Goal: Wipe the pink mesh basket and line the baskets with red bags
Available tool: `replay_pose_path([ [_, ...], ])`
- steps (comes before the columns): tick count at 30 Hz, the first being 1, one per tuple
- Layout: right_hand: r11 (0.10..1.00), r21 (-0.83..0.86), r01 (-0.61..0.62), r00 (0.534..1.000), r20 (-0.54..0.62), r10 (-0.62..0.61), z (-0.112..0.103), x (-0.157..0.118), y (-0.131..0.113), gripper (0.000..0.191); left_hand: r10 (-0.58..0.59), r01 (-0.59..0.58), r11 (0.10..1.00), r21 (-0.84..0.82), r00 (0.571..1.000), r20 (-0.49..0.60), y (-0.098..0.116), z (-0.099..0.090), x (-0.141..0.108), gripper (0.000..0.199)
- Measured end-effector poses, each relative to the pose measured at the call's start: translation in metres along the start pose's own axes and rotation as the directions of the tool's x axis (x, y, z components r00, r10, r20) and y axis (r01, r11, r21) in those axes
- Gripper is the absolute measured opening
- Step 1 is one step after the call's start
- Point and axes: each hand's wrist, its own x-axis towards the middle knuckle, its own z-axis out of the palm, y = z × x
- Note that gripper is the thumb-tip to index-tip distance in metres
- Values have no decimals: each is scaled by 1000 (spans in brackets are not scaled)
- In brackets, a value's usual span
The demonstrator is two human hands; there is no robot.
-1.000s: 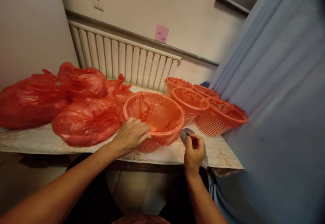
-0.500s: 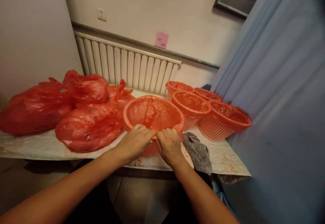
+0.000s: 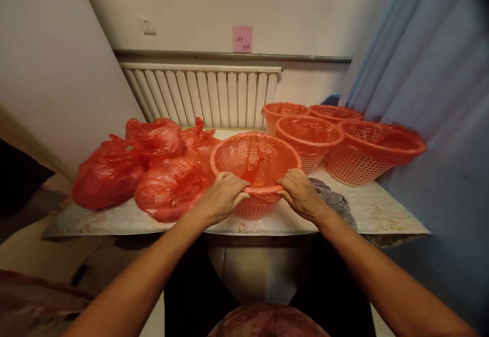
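Observation:
A red perforated basket (image 3: 256, 207) with a thin red plastic bag (image 3: 263, 166) lining its inside stands near the front edge of the table. My left hand (image 3: 228, 195) grips the left part of its front rim, thumb below and fingers over the top. On the right part of the same rim, my right hand (image 3: 300, 192) is closed in the same way. The liner is folded over the front rim between my hands. Just right of my right hand lies a grey cloth (image 3: 336, 202), partly hidden by the hand and forearm.
Several filled red bags (image 3: 171, 186) lie on the left of the table (image 3: 114, 225). More lined red baskets (image 3: 357, 166) stand at the right by a blue curtain (image 3: 451, 123). Behind the table is a white radiator (image 3: 214, 97).
My hands have moved apart along the front rim, from the middle toward its two sides. The view has shifted, showing more of the left and the floor.

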Motion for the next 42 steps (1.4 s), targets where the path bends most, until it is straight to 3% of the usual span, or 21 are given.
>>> replay_pose_path([
  [4, 999, -41, -8, 1000, 4, 8, 6, 3, -10, 34, -57, 56, 992, 110, 998, 6, 29, 11, 14, 30],
  [7, 998, -66, -9, 1000, 3, 9, 5, 2, -8, 35, -51, 49, 974, 222, 999, 1, 34, 20, 21, 32],
  [11, 996, -68, 59, 997, 47, -56, -1, 0, 10, 39, 33, -28, 953, 302, 999, -13, 11, 20, 14, 30],
  [15, 994, -82, 67, 997, 38, -64, -3, 1, 22, 39, 69, -65, 975, 211, 997, -15, -13, 9, 4, 27],
  [18, 987, -161, 26, 1000, 3, -25, 4, 10, 1, 38, 55, -48, 984, 173, 998, -38, -5, 7, 6, 26],
  [21, 966, -258, 5, 1000, -1, -6, 13, 22, -31, 36, 30, -12, 969, 249, 997, -66, 11, 16, 12, 28],
  [23, 961, -273, 39, 999, 14, -37, 16, 26, -38, 36, 53, -28, 953, 301, 996, -72, 9, 22, 12, 29],
  [26, 972, -205, 115, 993, 20, -114, 11, 20, -16, 42, 114, -86, 949, 304, 990, -78, -16, 19, 3, 29],
  [29, 985, -128, 115, 993, 5, -115, 4, 8, 15, 46, 118, -99, 972, 215, 990, -77, -40, 4, -5, 26],
  [32, 986, -157, 63, 998, -4, -65, 4, 6, 12, 43, 109, -96, 984, 153, 991, -83, -31, -2, -2, 22],
  [36, 958, -285, 20, 1000, -3, -22, 12, 20, -29, 37, 95, -80, 971, 226, 994, -59, 0, 13, 8, 24],
  [38, 955, -291, 52, 999, 8, -52, 14, 25, -35, 36, 101, -82, 957, 280, 993, -55, -1, 20, 8, 28],
  [42, 971, -210, 112, 994, 30, -109, 9, 16, 2, 42, 112, -98, 961, 258, 993, -40, -34, 10, 1, 33],
])
